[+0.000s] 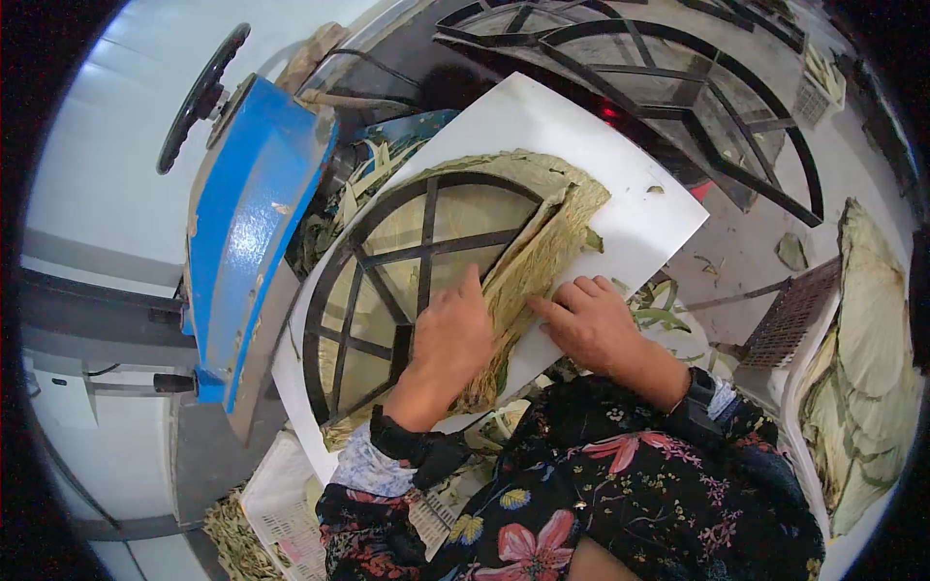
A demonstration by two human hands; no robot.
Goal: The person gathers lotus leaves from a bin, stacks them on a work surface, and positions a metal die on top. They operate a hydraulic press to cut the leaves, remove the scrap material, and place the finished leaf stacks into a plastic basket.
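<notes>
A stack of large dried green leaves (542,257) lies on a white board (630,218), with its right side showing layered, folded edges. On top of it rests a black fan-shaped metal frame (392,254) with crossing bars. My left hand (450,334) lies over the frame's right edge and the leaf fold, its index finger stretched out; its other fingers are mostly hidden. Beside the stack's right edge is my right hand (591,324), fingers loosely bent and apart, its thumb touching or very near the leaves. Nothing shows in its grasp.
A blue machine (257,218) with a black handwheel (201,97) stands on the left. More black frames (712,92) lie at the back right. A basket (799,300) and stacked large leaves (867,378) are at the right. Leaf scraps (237,533) lie at lower left.
</notes>
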